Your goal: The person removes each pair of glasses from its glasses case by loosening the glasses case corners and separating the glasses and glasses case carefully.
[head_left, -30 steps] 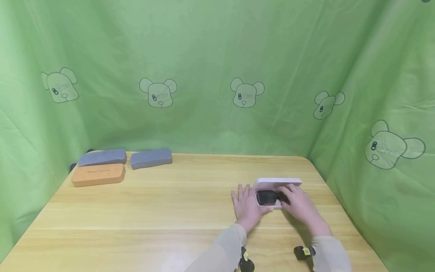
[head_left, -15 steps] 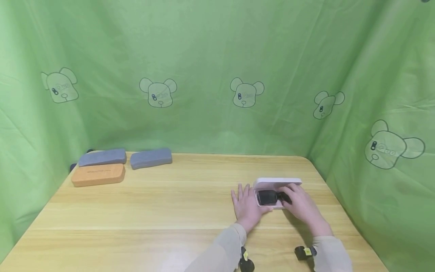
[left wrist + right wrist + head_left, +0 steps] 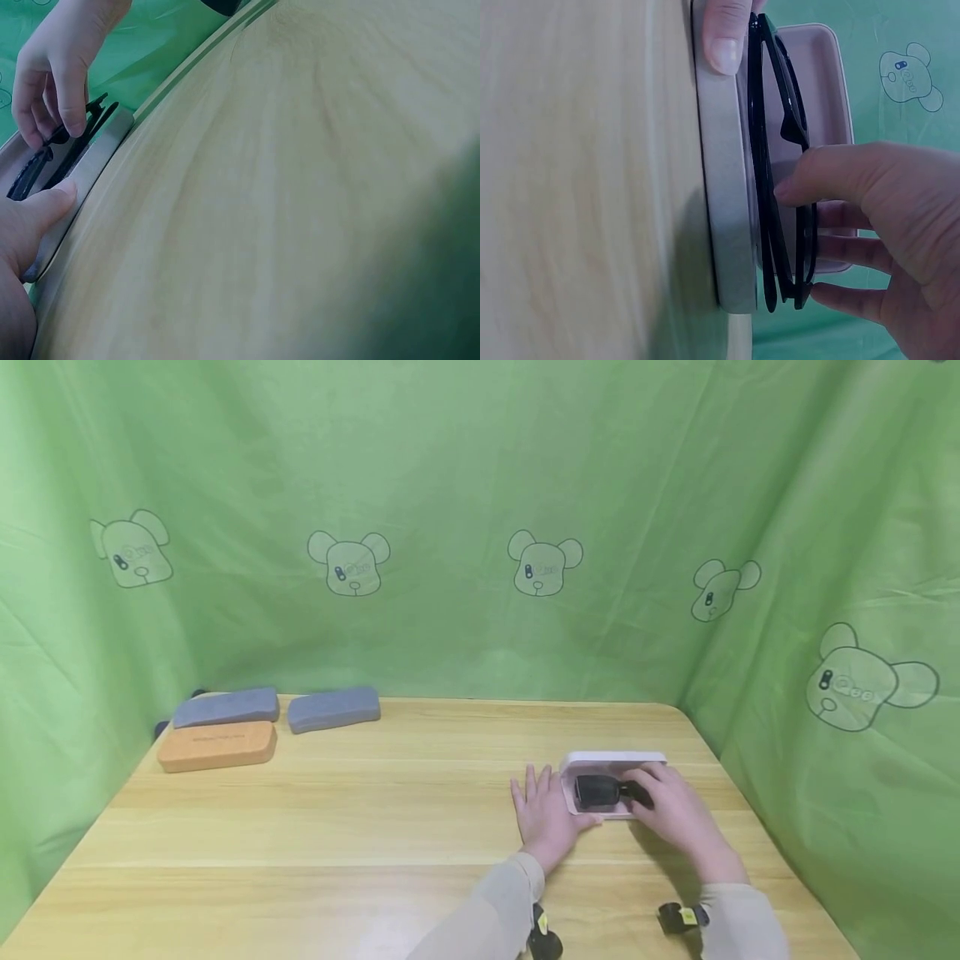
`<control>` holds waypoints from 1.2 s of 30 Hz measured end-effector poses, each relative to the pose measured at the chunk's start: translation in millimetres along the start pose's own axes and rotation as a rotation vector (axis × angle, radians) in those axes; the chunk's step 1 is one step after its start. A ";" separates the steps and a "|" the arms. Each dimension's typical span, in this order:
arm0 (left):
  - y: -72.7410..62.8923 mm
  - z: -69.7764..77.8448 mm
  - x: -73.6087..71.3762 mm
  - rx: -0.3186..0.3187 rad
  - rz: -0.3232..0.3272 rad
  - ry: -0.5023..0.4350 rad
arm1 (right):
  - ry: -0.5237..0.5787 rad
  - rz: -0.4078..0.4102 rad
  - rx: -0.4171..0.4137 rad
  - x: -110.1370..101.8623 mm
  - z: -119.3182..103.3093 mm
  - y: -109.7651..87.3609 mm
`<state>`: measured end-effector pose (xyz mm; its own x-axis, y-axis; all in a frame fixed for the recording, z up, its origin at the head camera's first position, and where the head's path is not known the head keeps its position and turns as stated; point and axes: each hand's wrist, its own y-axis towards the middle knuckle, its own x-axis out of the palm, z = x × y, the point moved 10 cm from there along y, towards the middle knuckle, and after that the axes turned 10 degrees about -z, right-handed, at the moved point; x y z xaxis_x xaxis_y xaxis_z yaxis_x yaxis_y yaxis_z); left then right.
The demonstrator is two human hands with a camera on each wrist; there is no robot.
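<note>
Pale case [image 3: 731,202] opened, lid [image 3: 612,758] raised. Sunglasses [image 3: 600,792] pinched by right hand [image 3: 671,803] at case — seating unclear, release not yet done. Case braced by left hand [image 3: 546,817] — fingers spread, thumb on front edge.

In the head view, the right hand [image 3: 673,808] covers one side of the black sunglasses [image 3: 597,792] and the right end of the open pale glasses case [image 3: 611,758]. Lettering [image 3: 219,737] on the orange glasses case [image 3: 213,754] is too small to read; that case partly hides a blue-gray case [image 3: 227,706] behind it. In the left wrist view, the left hand [image 3: 19,251] is cut off by the left edge, and a dark patch [image 3: 435,285] at lower right is too blurred to identify.
</note>
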<state>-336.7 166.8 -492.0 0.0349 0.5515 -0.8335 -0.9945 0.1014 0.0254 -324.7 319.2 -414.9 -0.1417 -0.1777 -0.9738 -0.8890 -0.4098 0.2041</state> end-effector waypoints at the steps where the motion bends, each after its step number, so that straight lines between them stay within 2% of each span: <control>1: 0.1 -0.1 0.5 0.003 0.003 -0.003 | 0.000 0.004 -0.002 -1.0 -0.4 -0.2; 4: 0.3 -0.4 0.5 0.008 0.015 -0.010 | 0.001 0.014 -0.007 -3.7 -1.9 -0.7; 12: -0.1 -1.5 1.6 -0.026 -0.011 0.010 | 0.002 0.021 -0.004 -10.4 -4.6 -3.8; 19: -0.7 0.0 -2.1 -0.005 0.042 0.022 | -0.021 0.033 -0.030 -13.5 -5.7 -12.9; 25: 0.4 0.4 1.1 -0.010 0.016 0.038 | -0.031 0.056 -0.058 -16.2 -6.0 -24.7; 28: 0.6 0.6 2.0 -0.015 0.003 0.048 | -0.017 0.039 -0.060 -15.8 -5.4 -28.9; 36: 0.7 0.1 1.5 -0.016 -0.002 0.076 | 0.053 -0.081 -0.036 -7.4 -2.2 -33.4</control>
<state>-337.3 167.8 -493.2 0.0298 0.4867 -0.8731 -0.9960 0.0885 0.0153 -293.0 332.2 -414.3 -0.0463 -0.1895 -0.9808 -0.8802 -0.4565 0.1297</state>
